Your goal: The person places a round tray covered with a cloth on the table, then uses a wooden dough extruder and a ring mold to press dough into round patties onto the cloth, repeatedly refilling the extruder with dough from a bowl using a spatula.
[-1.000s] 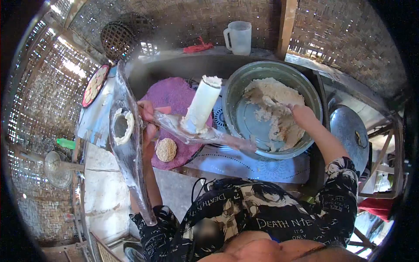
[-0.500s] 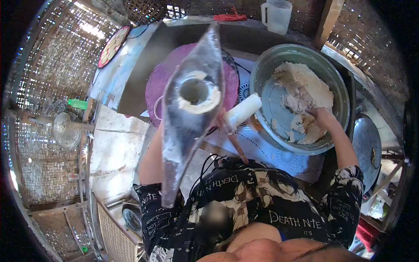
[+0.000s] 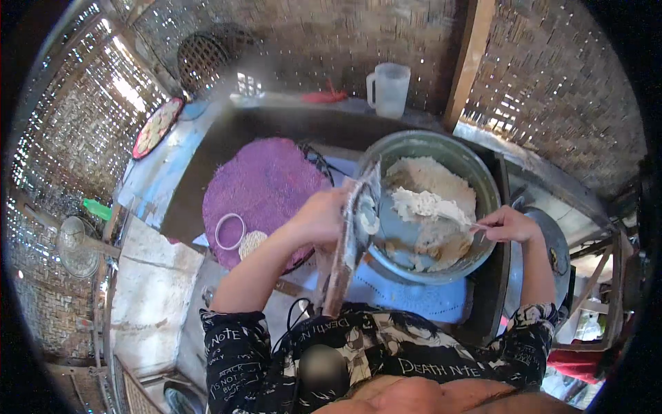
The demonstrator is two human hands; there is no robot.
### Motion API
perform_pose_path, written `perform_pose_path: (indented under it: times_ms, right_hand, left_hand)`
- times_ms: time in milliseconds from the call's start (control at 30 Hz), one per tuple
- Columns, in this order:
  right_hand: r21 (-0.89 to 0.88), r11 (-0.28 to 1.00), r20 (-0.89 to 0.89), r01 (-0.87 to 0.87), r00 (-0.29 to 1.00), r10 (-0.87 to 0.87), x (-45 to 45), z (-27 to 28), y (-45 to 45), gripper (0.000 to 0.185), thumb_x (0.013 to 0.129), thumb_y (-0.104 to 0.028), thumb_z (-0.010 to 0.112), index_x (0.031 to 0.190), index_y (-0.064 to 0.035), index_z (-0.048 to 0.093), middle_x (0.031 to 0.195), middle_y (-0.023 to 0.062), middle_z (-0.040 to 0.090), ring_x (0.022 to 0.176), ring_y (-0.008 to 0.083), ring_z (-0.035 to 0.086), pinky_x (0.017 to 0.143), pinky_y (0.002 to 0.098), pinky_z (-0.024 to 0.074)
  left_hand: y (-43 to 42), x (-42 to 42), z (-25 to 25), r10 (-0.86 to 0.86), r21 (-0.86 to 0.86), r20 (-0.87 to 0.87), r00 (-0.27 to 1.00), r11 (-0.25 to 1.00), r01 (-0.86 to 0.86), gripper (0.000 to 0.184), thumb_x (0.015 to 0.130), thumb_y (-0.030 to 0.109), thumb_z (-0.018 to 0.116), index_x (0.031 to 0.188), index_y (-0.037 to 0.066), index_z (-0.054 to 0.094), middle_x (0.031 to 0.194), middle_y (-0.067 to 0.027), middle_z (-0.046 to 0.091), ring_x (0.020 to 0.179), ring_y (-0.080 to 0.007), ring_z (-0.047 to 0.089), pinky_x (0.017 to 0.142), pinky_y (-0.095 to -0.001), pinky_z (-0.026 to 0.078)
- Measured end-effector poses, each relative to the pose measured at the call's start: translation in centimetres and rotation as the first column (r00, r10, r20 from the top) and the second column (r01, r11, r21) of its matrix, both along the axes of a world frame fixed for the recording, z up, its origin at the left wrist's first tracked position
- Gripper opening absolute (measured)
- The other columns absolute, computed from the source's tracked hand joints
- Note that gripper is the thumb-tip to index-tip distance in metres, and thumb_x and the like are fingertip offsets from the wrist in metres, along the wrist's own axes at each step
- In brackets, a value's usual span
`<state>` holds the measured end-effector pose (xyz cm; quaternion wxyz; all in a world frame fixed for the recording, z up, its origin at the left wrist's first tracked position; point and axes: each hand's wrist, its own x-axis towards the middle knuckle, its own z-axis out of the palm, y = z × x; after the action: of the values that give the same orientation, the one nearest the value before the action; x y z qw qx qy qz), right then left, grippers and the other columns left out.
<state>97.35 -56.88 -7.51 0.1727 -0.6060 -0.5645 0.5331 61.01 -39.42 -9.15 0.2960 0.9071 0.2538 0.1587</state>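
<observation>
Now, beside the basin (image 3: 429,143), the wooden press (image 3: 349,241) stands almost edge-on at the left rim, its paste-rimmed hole turned toward the basin. The left hand (image 3: 325,212) is closed around the press; some of its fingers are hidden behind the wood. Inside the basin, a raised lump of pale dough (image 3: 431,205) rests on the end of a thin utensil (image 3: 477,225), whose handle is pinched narrowly by the right hand (image 3: 509,225) at the right rim. Looser dough (image 3: 436,169) lies on the basin floor beyond the lump.

Compared with half a second ago, the press has swung from a face-on view left of the basin to its rim, and the lump has risen clear of the surrounding mass. The change brings the gathered portion and the hole near each other but apart, which suggests that scooping is largely complete. The white cylinder, formerly visible, cannot be made out.

Left of the basin, a purple mat (image 3: 265,183) bears a white ring (image 3: 230,231) and, beside it, a pale strand-like nest (image 3: 252,243), partly covered by the left forearm. Beyond the basin stands a translucent jug (image 3: 392,91).
</observation>
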Motion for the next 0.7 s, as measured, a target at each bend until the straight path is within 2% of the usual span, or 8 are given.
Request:
perform_pose_path:
  times_ms: [133, 167, 267, 333, 400, 467, 667, 700]
  right_hand:
    - [0.045, 0.998, -0.279, -0.039, 0.959, 0.050, -1.1, 1.3, 0.0, 0.039, 0.082, -0.034, 0.061, 0.109, -0.0057, 0.062, 0.057, -0.0066, 0.044, 0.049, 0.0026, 0.036, 0.043, 0.0186, 0.0286]
    - [-0.003, 0.998, -0.231, -0.061, 0.971, 0.059, -0.8, 1.3, 0.2, 0.036, 0.084, -0.030, 0.058, 0.111, -0.0067, 0.061, 0.059, -0.0055, 0.051, 0.052, 0.0032, 0.042, 0.046, 0.0218, 0.0326]
    - [0.340, 0.924, 0.025, -0.174, 0.984, 0.176, -0.8, 1.1, 1.2, 0.045, 0.078, -0.036, 0.065, 0.109, -0.0031, 0.061, 0.068, 0.0014, 0.061, 0.063, 0.0111, 0.054, 0.053, 0.0259, 0.0383]
    - [0.456, 0.848, 0.312, -0.270, 0.941, 0.131, -2.0, 4.2, 1.7, 0.037, 0.077, -0.032, 0.065, 0.104, -0.0076, 0.063, 0.070, 0.0034, 0.061, 0.067, 0.0166, 0.056, 0.057, 0.0295, 0.0397]
    - [0.533, 0.739, 0.583, -0.413, 0.812, 0.034, -3.9, 7.4, 1.9, 0.030, 0.076, -0.027, 0.064, 0.100, -0.0106, 0.064, 0.071, 0.0041, 0.060, 0.071, 0.0212, 0.057, 0.060, 0.0318, 0.0410]
    - [0.536, 0.602, 0.796, -0.593, 0.591, -0.126, -6.9, 9.8, 2.0, 0.023, 0.075, -0.022, 0.062, 0.095, -0.0120, 0.064, 0.072, 0.0035, 0.058, 0.074, 0.0248, 0.058, 0.063, 0.0328, 0.0422]
    - [0.450, 0.265, 0.808, -0.853, 0.262, -0.528, -14.5, 6.6, 1.3, 0.035, 0.065, -0.021, 0.063, 0.100, -0.0178, 0.060, 0.070, -0.0005, 0.049, 0.064, 0.0172, 0.053, 0.057, 0.0315, 0.0407]
    - [0.494, 0.236, 0.790, -0.837, 0.319, -0.524, -14.3, 6.3, 1.3, 0.035, 0.065, -0.021, 0.064, 0.099, -0.0166, 0.061, 0.068, -0.0006, 0.048, 0.063, 0.0177, 0.053, 0.055, 0.0315, 0.0408]
  left_hand:
    - [-0.5, 2.5, 0.1, -0.038, 0.004, -0.079, 0.996, 0.999, 0.038, 0.050, 0.065, 0.030, 0.064, 0.107, 0.004, 0.056, 0.095, -0.0237, 0.060, 0.090, -0.0385, 0.057, 0.080, -0.0409, 0.045]
    - [-0.7, 2.9, 0.3, -0.049, -0.024, -0.102, 0.994, 0.999, 0.047, 0.051, 0.065, 0.030, 0.064, 0.108, 0.004, 0.056, 0.094, -0.0236, 0.060, 0.090, -0.0384, 0.057, 0.080, -0.0413, 0.045]
    - [-0.8, 2.9, 0.8, -0.049, -0.033, -0.191, 0.980, 0.999, 0.044, 0.052, 0.065, 0.033, 0.064, 0.108, 0.005, 0.055, 0.094, -0.0234, 0.060, 0.090, -0.0381, 0.057, 0.079, -0.0421, 0.045]
    - [-0.8, 3.3, 0.6, -0.042, -0.015, -0.235, 0.971, 0.999, 0.040, 0.052, 0.065, 0.034, 0.064, 0.108, 0.005, 0.054, 0.094, -0.0231, 0.060, 0.090, -0.0381, 0.057, 0.079, -0.0425, 0.046]
    - [-0.8, 3.8, 0.3, -0.046, 0.000, -0.259, 0.965, 0.999, 0.048, 0.052, 0.066, 0.035, 0.064, 0.107, 0.005, 0.054, 0.092, -0.0227, 0.061, 0.089, -0.0383, 0.058, 0.078, -0.0430, 0.046]
    - [-0.6, 3.4, -0.9, -0.036, 0.026, -0.193, 0.981, 0.999, 0.042, 0.049, 0.067, 0.035, 0.063, 0.105, 0.005, 0.056, 0.092, -0.0225, 0.061, 0.088, -0.0388, 0.058, 0.077, -0.0431, 0.046]
    - [0.5, 4.5, -2.7, 0.109, -0.096, -0.265, 0.958, 0.986, -0.139, 0.046, 0.067, 0.037, 0.064, 0.099, 0.004, 0.062, 0.095, -0.0221, 0.061, 0.091, -0.0364, 0.059, 0.079, -0.0407, 0.046]
    - [0.8, 4.5, -2.6, 0.136, -0.125, -0.303, 0.943, 0.976, -0.181, 0.047, 0.066, 0.038, 0.064, 0.098, 0.004, 0.062, 0.096, -0.0220, 0.062, 0.091, -0.0354, 0.059, 0.080, -0.0399, 0.046]
